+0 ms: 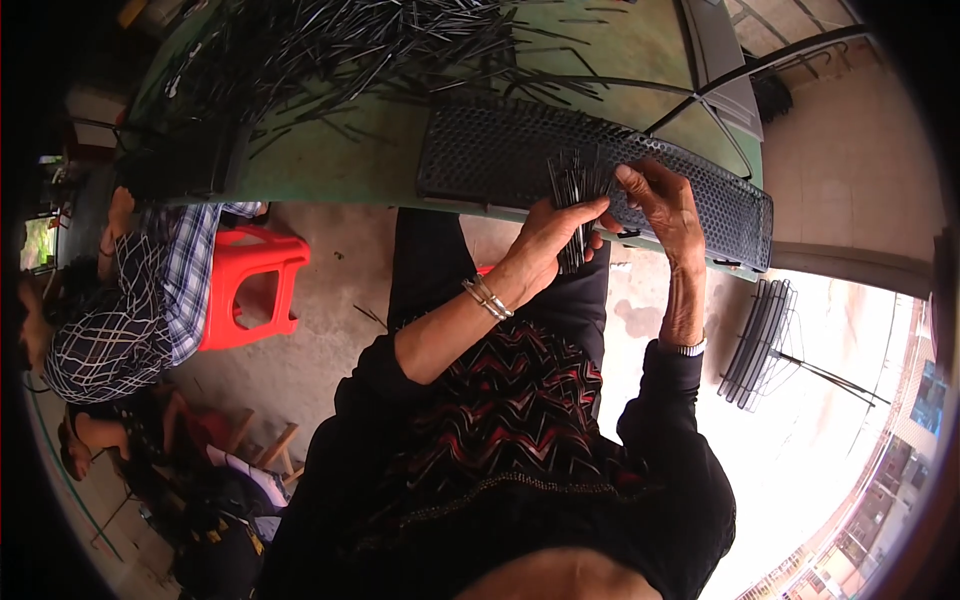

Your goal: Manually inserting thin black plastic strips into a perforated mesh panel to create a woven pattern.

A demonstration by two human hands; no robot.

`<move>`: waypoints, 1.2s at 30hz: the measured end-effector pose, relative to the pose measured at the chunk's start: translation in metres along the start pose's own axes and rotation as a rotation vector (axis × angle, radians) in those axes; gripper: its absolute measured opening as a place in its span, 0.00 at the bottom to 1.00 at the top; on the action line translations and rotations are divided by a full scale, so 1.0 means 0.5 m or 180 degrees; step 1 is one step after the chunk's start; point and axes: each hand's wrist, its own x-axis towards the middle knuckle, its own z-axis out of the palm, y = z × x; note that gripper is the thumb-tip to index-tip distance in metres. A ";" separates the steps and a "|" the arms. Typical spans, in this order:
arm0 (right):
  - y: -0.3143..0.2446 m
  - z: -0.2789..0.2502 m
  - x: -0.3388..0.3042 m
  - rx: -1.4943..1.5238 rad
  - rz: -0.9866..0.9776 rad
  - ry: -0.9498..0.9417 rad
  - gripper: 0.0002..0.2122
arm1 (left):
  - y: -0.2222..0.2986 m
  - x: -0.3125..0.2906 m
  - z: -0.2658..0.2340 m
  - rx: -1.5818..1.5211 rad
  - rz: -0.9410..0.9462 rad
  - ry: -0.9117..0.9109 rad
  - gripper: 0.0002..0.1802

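Note:
My left hand [545,245] grips a bundle of thin black rods [575,205], held upright at the near edge of the green table [350,165]. My right hand [665,205] rests on a long black perforated panel [500,155] that lies along that table edge, its fingertips pinching at the top of the bundle. Silver bangles circle my left wrist and a pale band my right.
A large heap of loose black rods [330,45] covers the far part of the table. A red plastic stool [255,285] stands at the left beside a person in a checked shirt [130,310]. A black wire rack [760,345] leans at the right.

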 end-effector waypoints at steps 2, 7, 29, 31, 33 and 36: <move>-0.007 0.003 -0.017 0.0681 -0.0159 -0.0540 0.10 | 0.000 0.000 0.003 0.0027 -0.0014 -0.0008 0.12; 0.017 -0.011 -0.010 0.0812 0.0145 -0.0545 0.09 | 0.000 -0.003 0.012 -0.0078 -0.0230 0.0222 0.13; 0.035 -0.006 0.065 -0.0296 -0.0925 0.1699 0.06 | -0.006 -0.010 0.013 -0.0078 -0.0182 0.0012 0.18; 0.040 -0.001 0.066 -0.0205 -0.0890 0.1635 0.05 | -0.007 -0.012 0.011 -0.0067 -0.0159 0.0042 0.17; 0.054 0.004 0.070 -0.0126 -0.0846 0.1591 0.05 | -0.007 -0.012 0.011 -0.0058 -0.0091 -0.0017 0.14; 0.062 0.008 0.073 -0.0865 -0.0981 0.1410 0.05 | -0.006 -0.012 0.010 -0.0021 -0.0083 0.0026 0.13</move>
